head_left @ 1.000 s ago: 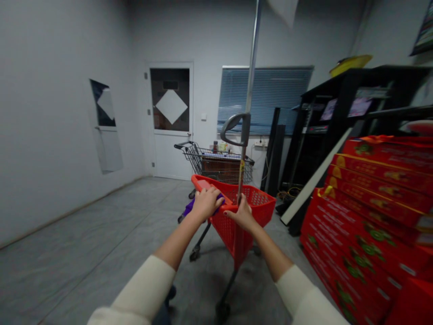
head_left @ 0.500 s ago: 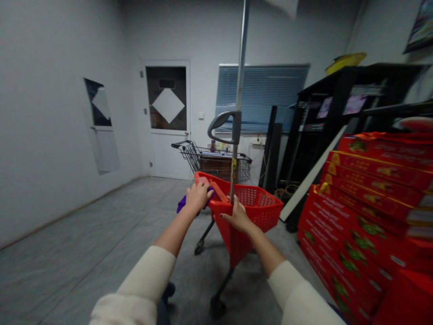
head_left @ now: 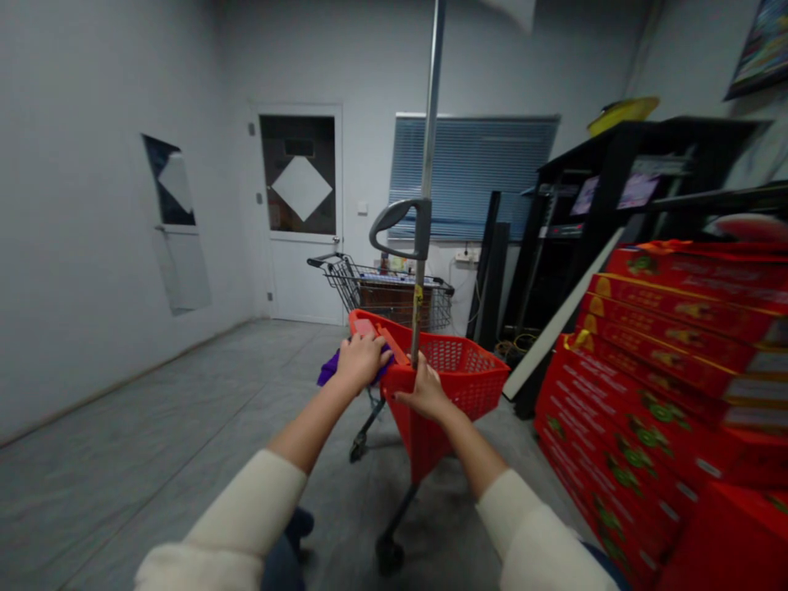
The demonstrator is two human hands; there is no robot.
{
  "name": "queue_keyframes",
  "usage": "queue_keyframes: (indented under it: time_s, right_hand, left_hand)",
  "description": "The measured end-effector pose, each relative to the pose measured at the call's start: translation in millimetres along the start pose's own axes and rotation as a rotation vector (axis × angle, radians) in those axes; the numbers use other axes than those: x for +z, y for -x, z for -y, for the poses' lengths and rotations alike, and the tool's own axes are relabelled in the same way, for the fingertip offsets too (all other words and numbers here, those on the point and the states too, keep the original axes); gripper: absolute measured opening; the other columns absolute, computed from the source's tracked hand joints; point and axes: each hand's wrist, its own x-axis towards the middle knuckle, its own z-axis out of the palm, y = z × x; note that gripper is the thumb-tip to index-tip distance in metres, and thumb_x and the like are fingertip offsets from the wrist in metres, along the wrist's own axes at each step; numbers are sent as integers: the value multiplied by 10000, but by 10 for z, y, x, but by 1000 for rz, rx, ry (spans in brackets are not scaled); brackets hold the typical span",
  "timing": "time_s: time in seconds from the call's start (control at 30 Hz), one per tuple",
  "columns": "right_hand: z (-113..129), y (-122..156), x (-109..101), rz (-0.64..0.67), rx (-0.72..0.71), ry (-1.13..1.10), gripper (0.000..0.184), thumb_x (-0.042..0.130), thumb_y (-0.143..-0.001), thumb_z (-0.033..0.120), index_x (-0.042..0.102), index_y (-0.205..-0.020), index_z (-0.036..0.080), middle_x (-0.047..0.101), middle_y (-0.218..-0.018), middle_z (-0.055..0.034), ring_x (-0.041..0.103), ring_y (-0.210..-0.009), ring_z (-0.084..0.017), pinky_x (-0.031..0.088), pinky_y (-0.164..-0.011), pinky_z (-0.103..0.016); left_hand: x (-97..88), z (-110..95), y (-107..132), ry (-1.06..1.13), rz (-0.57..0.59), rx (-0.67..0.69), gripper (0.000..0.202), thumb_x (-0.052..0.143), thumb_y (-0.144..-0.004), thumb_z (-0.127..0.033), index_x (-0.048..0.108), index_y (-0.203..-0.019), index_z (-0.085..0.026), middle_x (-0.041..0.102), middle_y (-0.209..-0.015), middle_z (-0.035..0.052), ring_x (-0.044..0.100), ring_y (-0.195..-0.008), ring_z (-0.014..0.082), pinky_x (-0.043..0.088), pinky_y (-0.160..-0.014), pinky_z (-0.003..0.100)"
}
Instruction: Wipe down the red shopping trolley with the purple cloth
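Note:
A red plastic shopping cart (head_left: 459, 398) with a perforated basket stands on wheels in front of me. My left hand (head_left: 362, 361) is closed over a purple cloth (head_left: 328, 371), pressed against the left end of the basket's near rim. At the corner where a metal pole (head_left: 431, 123) rises from the cart, my right hand (head_left: 428, 392) grips the rim, thumb outside on the red wall. A grey loop handle (head_left: 400, 230) is fixed to the pole above both hands. The fingertips of my right hand are partly hidden behind the rim.
Behind stands a black wire shopping cart (head_left: 345, 283) near a white door (head_left: 301, 279). Stacked red boxes (head_left: 640, 410) rise close on the right. A black shelf (head_left: 616, 152) and a leaning white board (head_left: 563, 316) are beyond them. A mirror (head_left: 178, 205) hangs on the left wall.
The view has shifted slightly, so the scene sits a little further left. Both hands stay at the same places on the red cart, the left still on the cloth.

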Motion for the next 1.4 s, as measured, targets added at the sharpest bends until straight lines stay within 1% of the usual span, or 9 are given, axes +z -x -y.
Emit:
queue_keyframes:
  time_s: [0.13, 0.27, 0.47, 0.53, 0.73, 0.87, 1.0, 1.17, 1.4]
  right_hand:
    - [89, -10, 46, 39, 18, -14, 1123, 849, -562, 380, 198, -1464, 228, 535, -1350, -132, 515, -1257, -291, 397, -1032, -446]
    - [146, -24, 119, 51, 30, -4, 1188, 837, -571, 394, 111, -1496, 228, 476, -1420, -148, 453, -1321, -317, 345, -1079, -484]
    - [120, -41, 67, 69, -56, -7, 1138, 774, -640, 331, 61, -1516, 187, 491, -1408, -177, 500, -1282, -305, 368, -1052, -454]
    - [118, -47, 25, 95, -70, -9, 1129, 770, -652, 352, 64, -1517, 189, 510, -1390, -169, 525, -1254, -300, 386, -1031, -441]
    - [224, -47, 39, 125, 34, 54, 1225, 793, -631, 425, 8, -1528, 144, 482, -1415, -199, 474, -1300, -337, 348, -1059, -473]
    - [290, -44, 88, 119, 13, 20, 1151, 732, -699, 422, -9, -1537, 151, 461, -1440, -201, 470, -1306, -330, 340, -1066, -479]
    - [175, -65, 27, 176, -94, -76, 983, 671, -736, 311, 109, -1541, 249, 484, -1447, -111, 479, -1306, -274, 358, -1065, -430]
    - [-140, -77, -117, 321, -51, 43, 895, 714, -676, 316, 336, -1485, 261, 434, -1496, -87, 374, -1381, -280, 249, -1142, -455]
    - [7, -79, -62, 331, 50, 81, 957, 684, -676, 327, 261, -1529, 237, 449, -1474, -107, 393, -1355, -275, 272, -1113, -428]
  left_hand:
    - [20, 174, -74, -32, -19, -121, 362, 427, -952, -454, 609, -1191, -252, 597, -1259, 111, 519, -1129, 300, 411, -882, 432]
    - [63, -32, 110, -72, -125, -176, 330, 420, -957, -406, 637, -1111, -213, 623, -1184, 122, 526, -1081, 312, 395, -874, 455]
    - [140, -360, 365, -70, -215, 106, 291, 408, -966, -346, 646, -1080, -223, 627, -1135, 111, 506, -1082, 303, 372, -860, 449]
    - [147, -286, 336, -53, -210, 102, 293, 423, -964, -392, 642, -1079, -234, 625, -1133, 96, 510, -1070, 297, 376, -857, 443]
    - [108, 89, 122, 11, -130, -184, 351, 410, -965, -464, 615, -1143, -242, 603, -1180, 93, 538, -1021, 262, 405, -820, 388]
    - [156, 41, 187, -62, -239, -230, 347, 397, -970, -420, 631, -1113, -208, 620, -1129, 118, 533, -1029, 294, 403, -830, 427]
    - [308, -79, 409, -119, -369, -65, 345, 371, -978, -381, 641, -1123, -223, 630, -1140, 130, 513, -1091, 319, 383, -855, 454]
    - [430, -29, 513, -146, -380, 220, 326, 435, -954, -271, 603, -1234, -285, 602, -1287, 99, 494, -1176, 303, 368, -877, 430]
    - [457, 17, 326, -101, -471, -136, 349, 414, -963, -412, 655, -1153, -245, 639, -1186, 123, 523, -1091, 332, 389, -835, 459]
